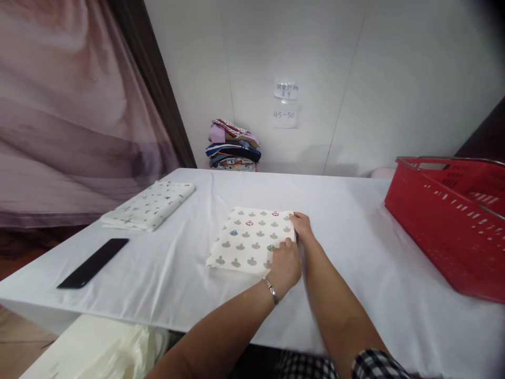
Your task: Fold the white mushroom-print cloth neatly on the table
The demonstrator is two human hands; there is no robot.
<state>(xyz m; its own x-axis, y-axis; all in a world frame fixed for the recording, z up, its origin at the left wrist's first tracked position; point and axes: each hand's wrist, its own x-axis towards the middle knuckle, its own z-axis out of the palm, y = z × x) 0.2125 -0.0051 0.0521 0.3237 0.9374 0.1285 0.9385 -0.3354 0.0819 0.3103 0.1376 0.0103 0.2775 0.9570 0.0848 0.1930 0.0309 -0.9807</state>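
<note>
White wall (355,63), mauve curtain (71,105)

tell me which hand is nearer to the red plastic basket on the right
Right. The right hand rests on the far right edge of the folded patterned cloth, on the side facing the red plastic basket. The left hand presses the cloth's near right corner, slightly farther away.
</note>
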